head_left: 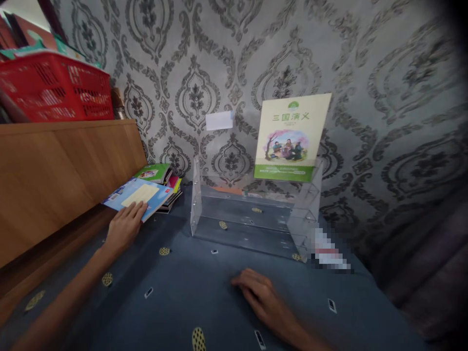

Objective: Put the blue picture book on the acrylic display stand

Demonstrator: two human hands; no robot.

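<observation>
The left hand (pixel 124 226) lies flat, fingers loosely spread, on the near edge of a blue book (pixel 138 196) topping a stack of books (pixel 166 187) at the far left corner of the blue patterned cloth (pixel 204 292). The book's long axis runs left to right, tilting slightly away. The right hand (pixel 259 292) rests open, empty, on the cloth before a clear acrylic rack (pixel 252 214) holding a green-edged picture book (pixel 290 139) upright.

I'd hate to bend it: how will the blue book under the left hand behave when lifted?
The blue book looks thin, so probably light and a bit floppy. The left hand rests on its near edge. It tops an uneven book pile, so it may slide off sideways.
</observation>
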